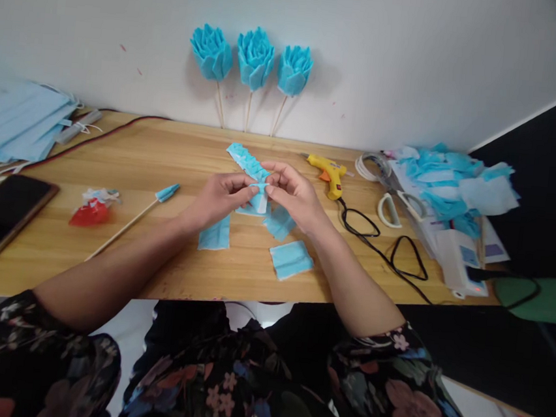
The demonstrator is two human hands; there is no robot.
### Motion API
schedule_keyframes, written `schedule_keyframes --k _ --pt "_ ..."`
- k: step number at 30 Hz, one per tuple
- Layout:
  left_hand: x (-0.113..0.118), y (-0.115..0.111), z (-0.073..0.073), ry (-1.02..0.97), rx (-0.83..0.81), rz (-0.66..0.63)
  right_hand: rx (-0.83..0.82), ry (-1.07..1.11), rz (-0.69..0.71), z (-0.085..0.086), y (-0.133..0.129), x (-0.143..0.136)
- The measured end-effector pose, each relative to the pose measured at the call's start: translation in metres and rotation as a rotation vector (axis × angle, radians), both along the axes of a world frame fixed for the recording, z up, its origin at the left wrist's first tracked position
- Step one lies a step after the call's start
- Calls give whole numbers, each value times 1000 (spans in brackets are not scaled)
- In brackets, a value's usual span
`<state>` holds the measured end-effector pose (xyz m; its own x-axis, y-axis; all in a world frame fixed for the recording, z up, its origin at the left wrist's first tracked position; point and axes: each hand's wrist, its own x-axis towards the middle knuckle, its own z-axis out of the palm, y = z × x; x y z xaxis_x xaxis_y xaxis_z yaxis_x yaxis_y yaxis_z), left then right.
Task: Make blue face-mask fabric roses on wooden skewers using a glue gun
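Between my hands is a small blue and white fabric piece (260, 200), pinched at its upper edge. My left hand (225, 195) grips its left side with thumb and fingertips, and my right hand (292, 193) pinches the right side. Just beyond my fingers lies a row of folded blue petals (247, 161). Flat blue fabric pieces (291, 259) rest on the table near my wrists, one (215, 234) beside my left hand and another (279, 224) partly under my right. Left of my left forearm lies a wooden stick (126, 227) with a rolled blue tip (167, 192).
Three blue fabric flowers (255, 59) on sticks lean against the wall. On the right are a yellow glue gun (327, 174) with a black cord, scissors (397, 197), blue scraps (450, 182) and a power strip (459, 262). Face masks (21, 118), a phone (1, 224) and a red packet (91, 210) lie left.
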<state>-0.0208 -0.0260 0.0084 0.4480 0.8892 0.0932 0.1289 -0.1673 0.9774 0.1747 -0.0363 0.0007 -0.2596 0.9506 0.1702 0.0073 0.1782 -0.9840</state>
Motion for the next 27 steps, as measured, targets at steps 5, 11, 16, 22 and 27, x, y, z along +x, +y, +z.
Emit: schedule_keyframes --k 5,11,16,22,27 --pt "-1 0 2 -37 -26 -11 10 27 -28 1 0 0" --pt "2 1 1 -33 -110 8 27 -31 -29 -1 -1 -3" --pt "2 6 -1 -110 -141 70 91 -42 -56 1 -1 2" --pt "1 14 -9 -246 -172 151 471 -340 -230 3 1 8" --pt "1 14 -11 -316 -198 131 813 -613 -241 1 0 5"
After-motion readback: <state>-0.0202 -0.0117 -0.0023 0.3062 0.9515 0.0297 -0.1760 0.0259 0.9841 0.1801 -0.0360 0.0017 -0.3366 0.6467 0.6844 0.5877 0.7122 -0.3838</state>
